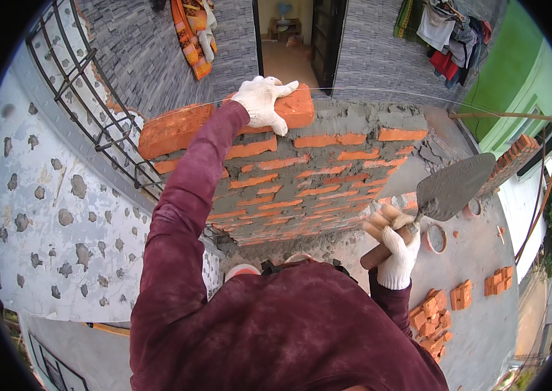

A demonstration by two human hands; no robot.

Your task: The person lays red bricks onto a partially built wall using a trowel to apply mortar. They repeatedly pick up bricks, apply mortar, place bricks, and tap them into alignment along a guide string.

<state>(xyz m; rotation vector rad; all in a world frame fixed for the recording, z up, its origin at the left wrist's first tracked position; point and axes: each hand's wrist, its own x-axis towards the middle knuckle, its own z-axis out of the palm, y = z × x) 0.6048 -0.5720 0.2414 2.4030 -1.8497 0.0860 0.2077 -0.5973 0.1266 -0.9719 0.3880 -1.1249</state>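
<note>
My left hand (263, 101), in a white glove, rests on top of an orange brick (297, 109) lying on the top course of a part-built brick wall (302, 179). Another orange brick (172, 130) lies beside it to the left. A grey mortar bed (367, 116) covers the wall top to the right. A thin taut string (380, 91) runs along the top edge. My right hand (396, 251), also gloved, grips the wooden handle of a trowel (452, 186), whose mortar-smeared blade points up and right, away from the wall.
A plastered wall (54, 215) with a metal window grille (87, 98) stands on the left. Piles of loose bricks (432, 316) and two round buckets (435, 238) sit on the concrete ground below right. An open doorway (289, 39) and hanging clothes (449, 39) lie beyond.
</note>
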